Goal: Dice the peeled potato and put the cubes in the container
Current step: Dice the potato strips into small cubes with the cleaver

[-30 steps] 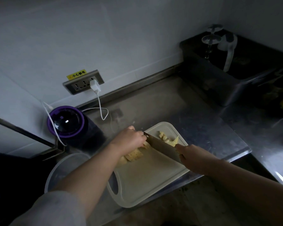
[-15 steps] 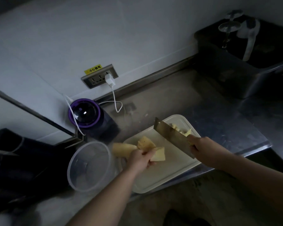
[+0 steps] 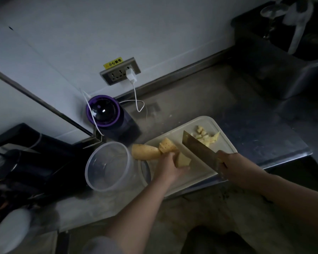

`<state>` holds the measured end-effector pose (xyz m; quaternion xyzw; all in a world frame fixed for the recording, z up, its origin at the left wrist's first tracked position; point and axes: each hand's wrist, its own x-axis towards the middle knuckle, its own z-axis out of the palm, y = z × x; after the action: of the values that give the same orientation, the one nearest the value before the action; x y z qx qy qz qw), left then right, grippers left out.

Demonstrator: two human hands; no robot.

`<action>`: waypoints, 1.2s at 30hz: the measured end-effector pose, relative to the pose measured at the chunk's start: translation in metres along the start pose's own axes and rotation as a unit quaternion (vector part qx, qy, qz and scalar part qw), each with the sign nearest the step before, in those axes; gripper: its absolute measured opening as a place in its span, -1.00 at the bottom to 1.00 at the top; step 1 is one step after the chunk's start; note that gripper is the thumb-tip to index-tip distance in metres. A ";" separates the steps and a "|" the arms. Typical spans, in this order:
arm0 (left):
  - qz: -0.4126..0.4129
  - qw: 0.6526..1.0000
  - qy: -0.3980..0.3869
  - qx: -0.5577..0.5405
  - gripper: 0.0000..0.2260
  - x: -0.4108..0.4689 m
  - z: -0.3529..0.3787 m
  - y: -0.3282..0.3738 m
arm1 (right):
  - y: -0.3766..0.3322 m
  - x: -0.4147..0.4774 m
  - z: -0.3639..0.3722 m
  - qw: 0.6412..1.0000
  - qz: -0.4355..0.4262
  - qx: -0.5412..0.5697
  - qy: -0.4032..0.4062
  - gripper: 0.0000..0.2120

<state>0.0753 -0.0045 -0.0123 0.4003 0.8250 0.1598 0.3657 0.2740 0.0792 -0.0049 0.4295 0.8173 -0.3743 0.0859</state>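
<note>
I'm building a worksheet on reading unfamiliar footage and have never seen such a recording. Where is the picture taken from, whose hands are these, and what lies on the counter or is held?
No machine here: a person wears a camera on the head, which looks down at their own bare hands. The left hand grips large potato pieces at the left end of a pale cutting board. The right hand holds a cleaver over the board. Diced cubes lie heaped at the board's far end. Beside the board stands a clear container, seemingly empty. Everything sits on a dim steel counter, with a purple-rimmed gadget by the wall.
</note>
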 end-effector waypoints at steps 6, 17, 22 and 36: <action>-0.044 0.995 0.029 -0.089 -0.49 0.007 0.029 0.017 | -0.005 -0.007 0.004 1.000 0.013 -0.011 0.003 -0.76; -0.181 0.931 0.004 -0.317 -0.62 0.024 0.046 0.027 | -0.021 -0.014 0.013 0.995 0.021 -0.093 0.013 -0.59; -0.141 0.949 0.007 -0.283 -0.61 0.020 0.043 0.022 | -0.023 -0.017 0.014 0.993 0.009 -0.116 0.002 -0.60; 0.075 0.978 0.046 0.188 -0.67 0.028 0.025 0.018 | -0.022 -0.020 0.006 0.995 0.043 -0.091 -0.008 -0.60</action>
<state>0.0916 0.0277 -0.0328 0.5146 0.8238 0.0472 0.2332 0.2684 0.0542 0.0125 0.4517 0.8281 -0.2975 0.1473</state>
